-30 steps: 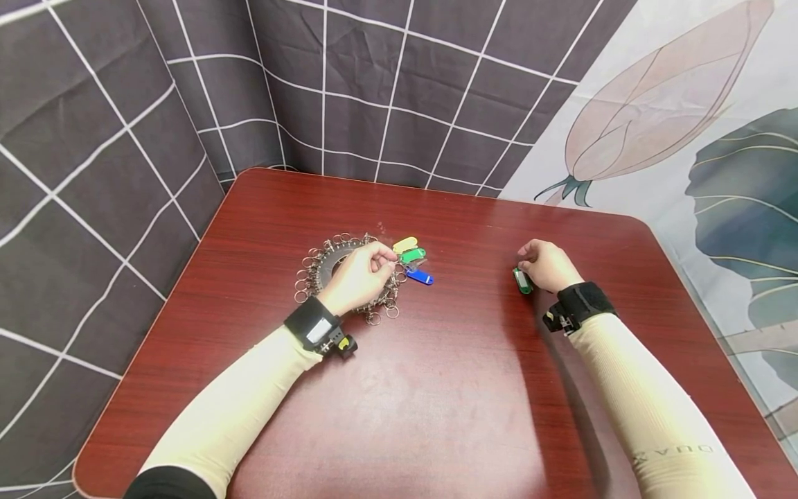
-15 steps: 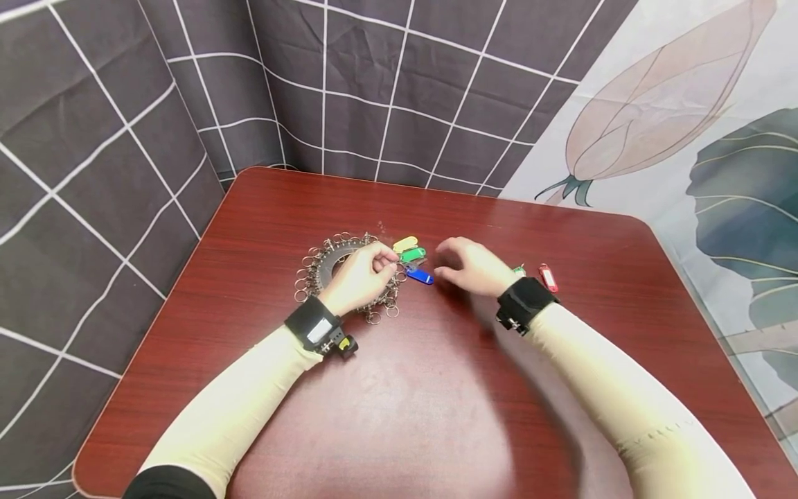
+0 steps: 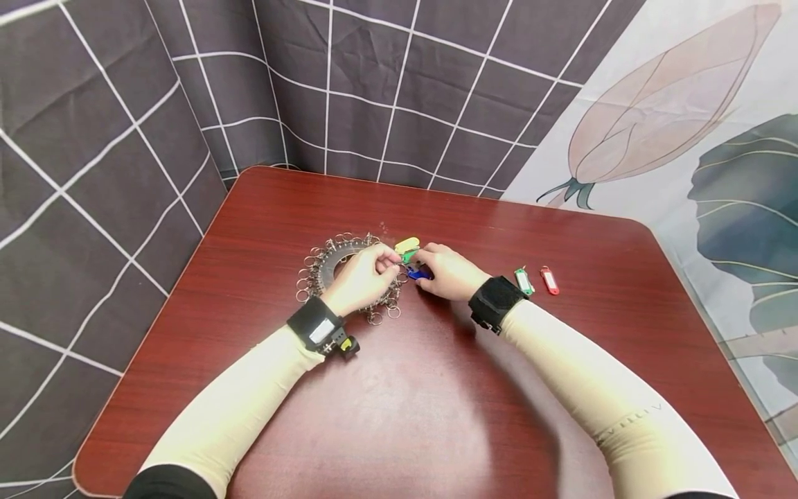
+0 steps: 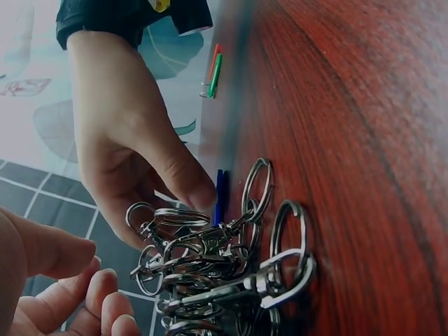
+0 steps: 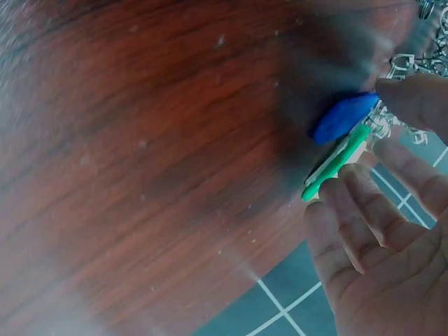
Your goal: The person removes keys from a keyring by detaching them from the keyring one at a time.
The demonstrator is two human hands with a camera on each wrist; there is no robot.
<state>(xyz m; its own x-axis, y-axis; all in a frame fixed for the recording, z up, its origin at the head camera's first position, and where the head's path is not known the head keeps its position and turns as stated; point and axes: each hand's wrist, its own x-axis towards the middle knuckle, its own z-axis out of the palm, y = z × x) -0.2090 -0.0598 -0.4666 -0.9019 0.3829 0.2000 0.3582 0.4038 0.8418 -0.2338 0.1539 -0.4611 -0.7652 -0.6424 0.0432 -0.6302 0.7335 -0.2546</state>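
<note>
A dark flat ring (image 3: 325, 269) lies on the table with several metal clasps and split rings round its edge. Over its right side hovers my left hand (image 3: 360, 278), fingers loosely curled; in the left wrist view the split rings (image 4: 262, 189) stand beside its fingertips and none shows between them. My right hand (image 3: 456, 273) reaches over a green key tag (image 5: 339, 162) and a blue key tag (image 5: 346, 119). Its fingers are extended along the green tag and its thumb is at the blue tag's end. A yellow key tag (image 3: 407, 244) lies just behind.
To the right of the right wrist lie a green key tag (image 3: 524, 280) and a red key tag (image 3: 549, 280) with white labels. The reddish-brown table (image 3: 386, 409) is bordered at the back by a dark gridded cloth (image 3: 374, 83).
My right hand let go of the tags at the right, leaving a green and a red one there, and moved left to the blue and green tags. The left hand stayed almost still.
</note>
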